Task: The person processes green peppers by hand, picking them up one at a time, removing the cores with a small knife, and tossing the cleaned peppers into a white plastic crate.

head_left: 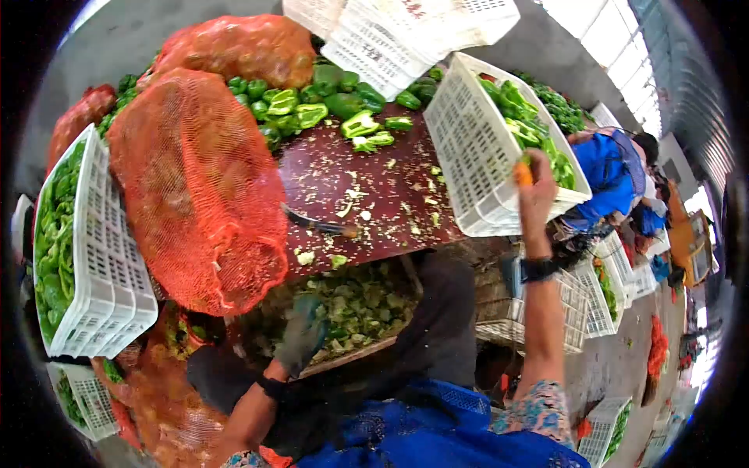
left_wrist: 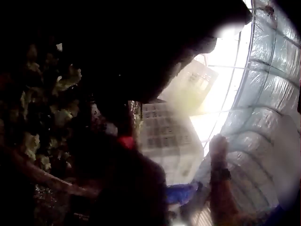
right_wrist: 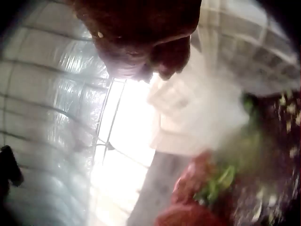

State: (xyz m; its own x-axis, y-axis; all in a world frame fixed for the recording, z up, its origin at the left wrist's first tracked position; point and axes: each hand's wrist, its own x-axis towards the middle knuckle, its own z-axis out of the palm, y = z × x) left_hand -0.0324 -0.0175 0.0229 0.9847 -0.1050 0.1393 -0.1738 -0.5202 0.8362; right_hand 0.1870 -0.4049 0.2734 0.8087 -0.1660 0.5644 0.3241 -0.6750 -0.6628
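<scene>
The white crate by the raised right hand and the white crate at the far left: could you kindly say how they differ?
The right crate is tilted against the table and partly filled; the left crate stands on its side, packed full, beside an orange net sack. The right hand reaches over the right crate; no hand nears the left crate. Both hold green peppers.

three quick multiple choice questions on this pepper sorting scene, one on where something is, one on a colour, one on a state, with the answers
1. Where is the right hand?
A. raised at the rim of the white crate on the right
B. on the knife
C. inside the mesh sack

2. What colour is the big mesh sack standing on the table?
A. blue
B. orange-red
C. white

3. What is the gloved left hand doing?
A. holding a pepper
B. gripping the knife
C. reaching down toward the bin of green trimmings, holding nothing visible

Answers: 1 A, the arm is up at the crate's edge; 2 B, its netting is orange-red; 3 C, the glove is low by the scraps.
</scene>
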